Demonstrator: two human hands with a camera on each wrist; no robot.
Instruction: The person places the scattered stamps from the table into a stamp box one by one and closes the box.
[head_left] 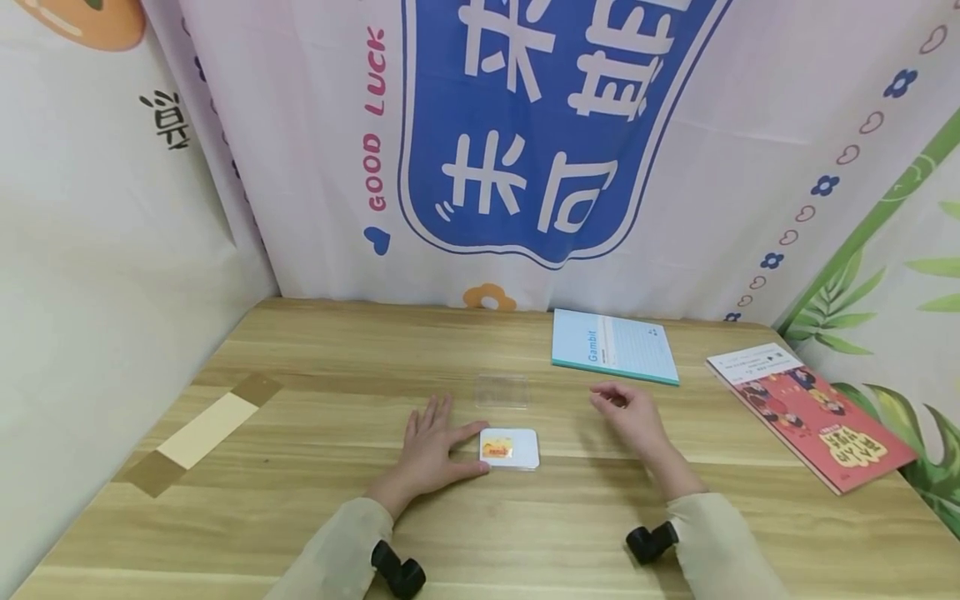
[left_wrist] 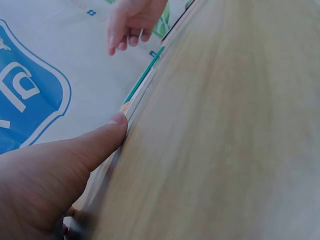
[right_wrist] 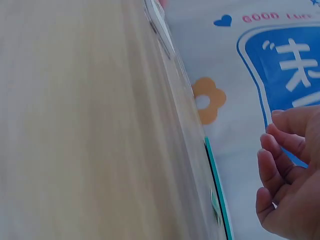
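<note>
A small flat white case (head_left: 527, 448) with a yellow-and-orange printed patch (head_left: 497, 447) lies on the table. My left hand (head_left: 433, 450) holds it at its left end, index finger at the far corner and thumb at the near one. In the left wrist view the thumb (left_wrist: 100, 145) presses along the case's edge. Just beyond the case lies a clear plastic rectangle (head_left: 501, 392), like a transparent lid. My right hand (head_left: 633, 421) is raised to the right of both, fingers loosely bent, with nothing visible in them; the right wrist view shows the same hand (right_wrist: 295, 175).
Behind the right hand a light blue notebook (head_left: 615, 346) lies on the wooden table (head_left: 337, 533). A red-covered booklet (head_left: 813, 417) is at the right edge. A pale strip with brown tape ends (head_left: 207, 430) sticks to the left side. Printed cloth (head_left: 315, 167) hangs along the back.
</note>
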